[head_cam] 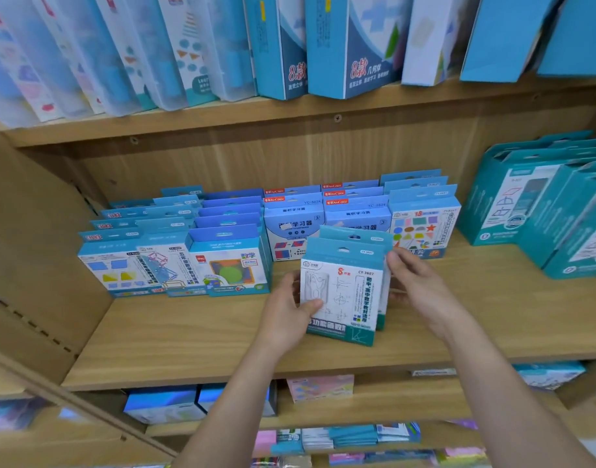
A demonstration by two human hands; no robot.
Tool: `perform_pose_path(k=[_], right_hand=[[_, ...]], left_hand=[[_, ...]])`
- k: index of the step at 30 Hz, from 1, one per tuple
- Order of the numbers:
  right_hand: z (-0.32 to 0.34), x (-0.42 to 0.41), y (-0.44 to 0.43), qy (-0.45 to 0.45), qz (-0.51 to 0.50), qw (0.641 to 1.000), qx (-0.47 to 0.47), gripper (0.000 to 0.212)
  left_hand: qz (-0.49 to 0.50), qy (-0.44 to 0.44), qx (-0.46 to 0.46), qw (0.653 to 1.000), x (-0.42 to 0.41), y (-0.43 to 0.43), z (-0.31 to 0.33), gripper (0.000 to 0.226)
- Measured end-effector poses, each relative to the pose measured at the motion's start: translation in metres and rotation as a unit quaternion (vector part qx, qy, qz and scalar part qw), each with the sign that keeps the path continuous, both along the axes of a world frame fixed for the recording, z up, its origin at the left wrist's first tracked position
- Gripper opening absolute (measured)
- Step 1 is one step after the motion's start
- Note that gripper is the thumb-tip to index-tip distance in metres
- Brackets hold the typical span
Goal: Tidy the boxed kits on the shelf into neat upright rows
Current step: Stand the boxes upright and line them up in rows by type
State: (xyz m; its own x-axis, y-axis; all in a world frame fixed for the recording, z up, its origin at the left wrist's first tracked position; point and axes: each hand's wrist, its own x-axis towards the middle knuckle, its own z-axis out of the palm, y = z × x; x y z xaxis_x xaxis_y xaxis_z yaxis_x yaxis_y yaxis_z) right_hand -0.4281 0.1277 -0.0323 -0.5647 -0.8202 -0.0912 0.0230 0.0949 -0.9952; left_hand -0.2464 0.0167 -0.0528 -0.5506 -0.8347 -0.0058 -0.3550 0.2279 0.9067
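I had two kits (343, 298) pressed together, one right behind the other, out at the front of the shelf (205, 339). The left hand (286, 312) gripped their left edge, thumb on the front and the other fingers tucked behind. The right hand (414, 282) gripped the right edge up near the top, fingers curled round it. I think two hands were used so the two kits would lie flat against each other and not fan apart. They stood nearly upright, leaning a little to one side, with the picture facing me (the same way the other kits face). I could not tell if their bottom sat on the board or hung just above it.

Behind them stood the rows (175, 265) of small blue kits, running front to back, all upright. The two kits were right in front of the middle rows (293, 228), which stopped further back than the ones on the left, so bare board showed there. My guess was that the two kits belonged in that spot. The shapes row (421, 228) stood just beside the right hand, and those fingers could bump it. Big boxes (533, 204) stood well off to the right. Top boxes (340, 45) leaned on the board above, out of the way.
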Motion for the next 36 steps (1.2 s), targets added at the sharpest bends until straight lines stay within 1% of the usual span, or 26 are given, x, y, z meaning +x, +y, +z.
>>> perform_pose_path(k=[2,4,6,8,12,15,18,20,24,27,30,32,34,36], right_hand=[[-0.004,-0.002,-0.004,0.018,-0.056,0.998,-0.017,0.026],[-0.007,-0.008,-0.007,0.026,-0.102,0.994,-0.033,0.020],[-0.009,-0.014,-0.010,0.023,-0.122,0.992,-0.034,0.019],[-0.012,-0.014,-0.014,0.024,-0.117,0.992,-0.034,0.020],[-0.010,0.007,-0.027,0.040,-0.073,0.996,-0.031,0.020],[-0.003,0.034,-0.042,0.071,-0.001,0.996,-0.047,0.018],[0.005,0.056,-0.059,0.094,0.061,0.992,-0.052,0.016],[0.010,0.066,-0.069,0.095,0.089,0.990,-0.058,0.017],[0.011,0.080,-0.085,0.055,0.138,0.987,-0.060,0.017],[0.011,0.096,-0.093,0.032,0.167,0.983,-0.064,0.021],[0.013,0.114,-0.102,0.023,0.178,0.982,-0.052,0.023],[0.008,0.122,-0.108,0.057,0.179,0.982,-0.031,0.024],[0.007,0.130,-0.108,0.096,0.192,0.977,-0.012,0.024],[0.008,0.133,-0.107,0.115,0.203,0.972,0.007,0.025]], left_hand=[[0.009,0.026,0.028,0.999,0.008,0.001,0.000,0.043],[0.045,0.064,0.052,0.996,0.025,-0.002,-0.001,0.043],[0.093,0.101,0.074,0.988,0.047,-0.011,-0.005,0.045],[0.118,0.112,0.082,0.983,0.062,-0.015,-0.008,0.047],[0.101,0.106,0.087,0.985,0.065,-0.010,-0.008,0.045],[0.084,0.109,0.077,0.987,0.060,-0.009,-0.009,0.042],[0.074,0.099,0.066,0.990,0.063,-0.015,-0.010,0.044],[0.080,0.103,0.060,0.990,0.071,-0.021,-0.008,0.052],[0.063,0.108,0.048,0.991,0.091,-0.036,0.003,0.081],[0.069,0.098,0.028,0.992,0.106,-0.046,0.009,0.088],[0.091,0.081,0.014,0.993,0.122,-0.055,0.011,0.082],[0.094,0.073,0.016,0.993,0.131,-0.061,0.012,0.071],[0.068,0.051,0.028,0.996,0.140,-0.066,0.012,0.065],[0.036,0.029,0.049,0.998,0.147,-0.072,0.012,0.056]])
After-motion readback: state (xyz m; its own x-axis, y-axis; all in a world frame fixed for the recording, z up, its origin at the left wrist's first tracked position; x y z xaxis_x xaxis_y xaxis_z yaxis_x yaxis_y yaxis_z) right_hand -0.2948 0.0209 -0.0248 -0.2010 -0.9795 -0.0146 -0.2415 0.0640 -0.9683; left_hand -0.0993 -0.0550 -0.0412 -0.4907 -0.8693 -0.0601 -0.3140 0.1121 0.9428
